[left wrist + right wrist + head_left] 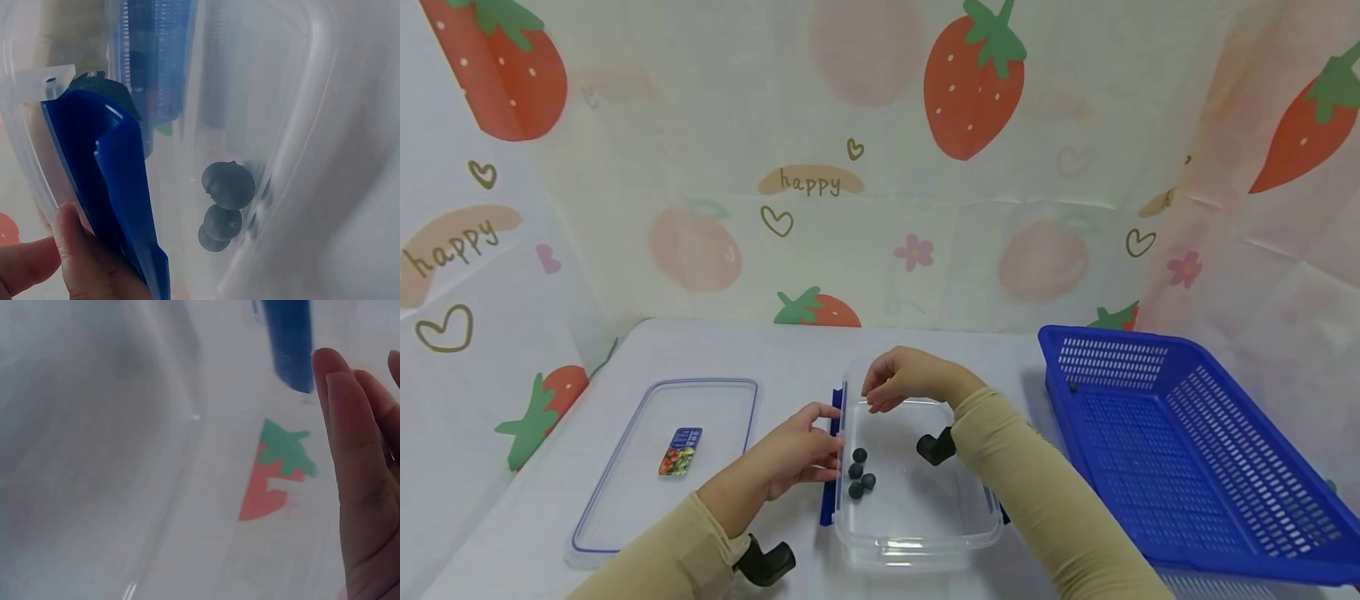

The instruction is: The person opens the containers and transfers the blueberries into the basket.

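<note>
A clear plastic food container [917, 537] with blue side latches [828, 500] stands open-topped on the table. Several blueberries [856, 472] sit inside it along the left wall; the left wrist view shows the blueberries [230, 185] through the clear plastic. My left hand [793, 450] touches the container's left side, its fingers against the blue latch [128, 181]. Over the far left part of the container hovers my right hand [913, 379], bent down at the wrist. Nothing shows between the right hand's fingers [356, 444].
A clear lid [625, 517] with a blue seal and a small label [681, 452] lies at the left. To the right stands a large blue basket [1195, 467], with one small dark round thing [1072, 387] near its far left corner. Strawberry-print sheets [887, 200] surround the table.
</note>
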The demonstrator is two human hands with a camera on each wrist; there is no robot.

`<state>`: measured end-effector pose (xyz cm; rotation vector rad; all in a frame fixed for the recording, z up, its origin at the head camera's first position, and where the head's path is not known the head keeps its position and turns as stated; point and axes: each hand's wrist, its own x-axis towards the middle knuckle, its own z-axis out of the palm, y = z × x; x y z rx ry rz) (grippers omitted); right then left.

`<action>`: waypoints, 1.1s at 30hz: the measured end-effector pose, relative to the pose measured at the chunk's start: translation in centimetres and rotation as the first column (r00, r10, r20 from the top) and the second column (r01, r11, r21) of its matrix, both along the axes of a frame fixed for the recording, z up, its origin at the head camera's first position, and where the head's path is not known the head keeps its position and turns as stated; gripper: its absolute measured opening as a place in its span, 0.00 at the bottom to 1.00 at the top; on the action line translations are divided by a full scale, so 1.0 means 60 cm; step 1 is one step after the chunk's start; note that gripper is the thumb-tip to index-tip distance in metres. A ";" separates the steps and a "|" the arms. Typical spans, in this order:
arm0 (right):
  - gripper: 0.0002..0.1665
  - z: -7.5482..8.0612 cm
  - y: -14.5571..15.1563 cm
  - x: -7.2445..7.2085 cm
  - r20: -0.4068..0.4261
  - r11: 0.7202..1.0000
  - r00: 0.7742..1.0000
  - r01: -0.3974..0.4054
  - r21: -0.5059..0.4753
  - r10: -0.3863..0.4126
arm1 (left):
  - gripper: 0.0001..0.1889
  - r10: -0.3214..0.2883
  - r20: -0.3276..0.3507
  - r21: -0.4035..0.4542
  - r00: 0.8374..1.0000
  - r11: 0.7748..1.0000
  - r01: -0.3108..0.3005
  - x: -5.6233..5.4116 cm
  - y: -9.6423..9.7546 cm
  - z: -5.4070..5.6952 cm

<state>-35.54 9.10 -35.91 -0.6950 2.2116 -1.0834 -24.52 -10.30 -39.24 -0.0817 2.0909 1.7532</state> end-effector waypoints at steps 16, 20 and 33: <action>0.06 -0.036 -0.032 0.010 0.071 0.980 0.995 -0.077 0.185 0.065 | 0.24 -0.007 -0.009 0.010 1.000 1.000 0.007 0.000 -0.002 -0.002; 0.04 -0.038 -0.038 0.011 0.079 0.970 0.995 -0.081 0.228 0.065 | 0.24 -0.005 -0.011 0.011 1.000 1.000 0.005 -0.001 -0.003 -0.004; 0.04 -0.062 -0.051 0.022 0.117 0.960 0.991 -0.092 0.265 0.063 | 0.23 -0.016 -0.015 0.014 1.000 1.000 0.016 -0.001 -0.004 -0.006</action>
